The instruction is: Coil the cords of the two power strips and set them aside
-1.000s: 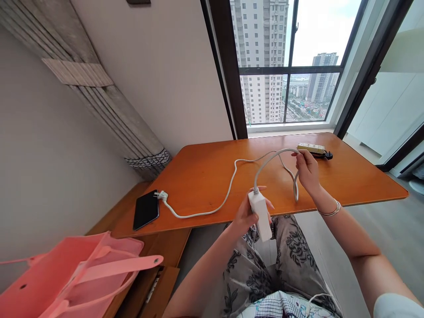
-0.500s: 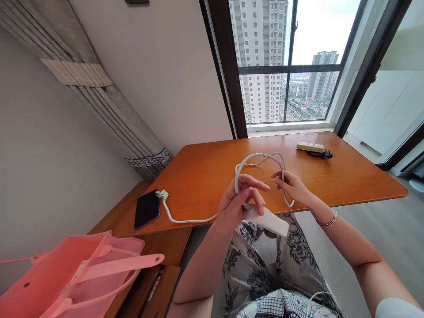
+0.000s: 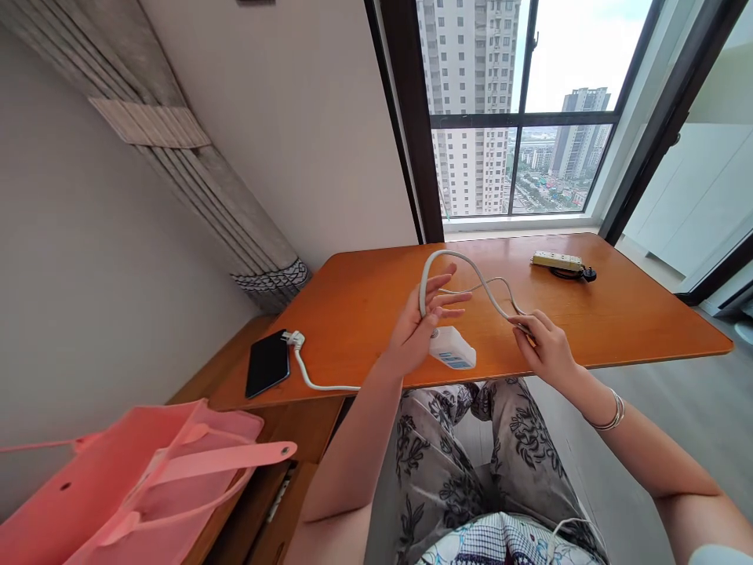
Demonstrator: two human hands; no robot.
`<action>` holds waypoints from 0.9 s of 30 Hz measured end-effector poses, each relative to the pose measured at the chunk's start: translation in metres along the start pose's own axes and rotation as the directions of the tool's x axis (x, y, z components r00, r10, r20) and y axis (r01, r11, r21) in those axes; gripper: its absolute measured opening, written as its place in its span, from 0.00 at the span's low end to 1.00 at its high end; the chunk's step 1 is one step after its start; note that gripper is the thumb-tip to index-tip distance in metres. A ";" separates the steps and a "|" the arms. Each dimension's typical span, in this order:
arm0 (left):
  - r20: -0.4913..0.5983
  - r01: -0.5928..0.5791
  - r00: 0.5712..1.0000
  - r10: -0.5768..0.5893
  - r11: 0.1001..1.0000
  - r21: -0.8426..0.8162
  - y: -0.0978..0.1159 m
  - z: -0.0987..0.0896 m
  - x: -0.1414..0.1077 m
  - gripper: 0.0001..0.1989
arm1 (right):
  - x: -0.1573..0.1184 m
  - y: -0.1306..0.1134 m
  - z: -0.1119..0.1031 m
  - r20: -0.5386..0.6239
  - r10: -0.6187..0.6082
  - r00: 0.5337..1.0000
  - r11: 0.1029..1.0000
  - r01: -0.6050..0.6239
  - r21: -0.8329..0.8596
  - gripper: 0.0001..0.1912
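A white power strip [image 3: 452, 348] hangs at the table's near edge, just below my left hand [image 3: 419, 323]. Its thick white cord [image 3: 464, 257] arches up from the strip, between my left thumb and palm, then over to the right. The fingers of my left hand are stretched out and spread, with the cord resting against them. My right hand [image 3: 544, 343] pinches the cord between thumb and fingers. At the left, the cord's white plug [image 3: 295, 340] lies against the top corner of a black phone or tablet [image 3: 267, 364].
The orange-brown wooden table [image 3: 365, 314] bears a second, cream power strip [image 3: 556, 261] with a black plug [image 3: 588, 274] at the back right. A pink bag [image 3: 147, 479] stands at the lower left. The window [image 3: 523, 173] is behind the table.
My left hand has risen and its fingers have spread. The strip has turned and moved up and left. My right hand has moved right and down, now pinching the cord.
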State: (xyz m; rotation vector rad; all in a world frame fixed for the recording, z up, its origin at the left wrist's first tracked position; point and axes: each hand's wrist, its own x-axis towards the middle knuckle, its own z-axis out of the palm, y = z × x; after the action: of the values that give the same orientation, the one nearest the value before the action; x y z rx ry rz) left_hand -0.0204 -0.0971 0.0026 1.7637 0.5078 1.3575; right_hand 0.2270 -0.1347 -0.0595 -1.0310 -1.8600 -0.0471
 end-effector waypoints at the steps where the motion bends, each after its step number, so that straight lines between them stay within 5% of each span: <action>1: 0.028 0.001 1.000 -0.001 1.000 0.000 0.000 0.002 0.001 0.20 | 0.003 -0.004 -0.003 0.003 -0.071 0.997 0.997 0.071 -0.012 0.12; 7: 0.173 -0.018 0.985 0.003 0.996 0.087 0.003 0.011 0.008 0.20 | 0.018 -0.039 -0.018 0.062 -0.381 0.922 0.924 0.380 0.031 0.18; 12: 0.324 0.065 0.943 -0.079 0.996 0.054 0.001 0.021 0.007 0.18 | 0.036 -0.059 -0.029 0.043 -0.467 0.883 0.874 0.454 0.172 0.15; 18: 0.469 0.366 0.855 -0.219 0.897 -0.247 -0.002 0.040 -0.001 0.22 | 0.056 -0.068 -0.035 0.011 -0.375 0.927 0.900 0.362 0.243 0.14; 27: 0.561 0.546 0.789 -0.251 0.707 -0.450 0.001 0.048 -0.004 0.24 | 0.075 -0.048 -0.026 -0.060 -0.110 0.992 0.952 0.123 0.282 0.07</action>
State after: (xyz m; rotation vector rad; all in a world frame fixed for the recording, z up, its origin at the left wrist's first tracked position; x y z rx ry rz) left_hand 0.0229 -0.1186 -0.0024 1.2645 0.1541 0.6246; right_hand 0.2009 -0.1300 0.0296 -0.7152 -1.8227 0.1250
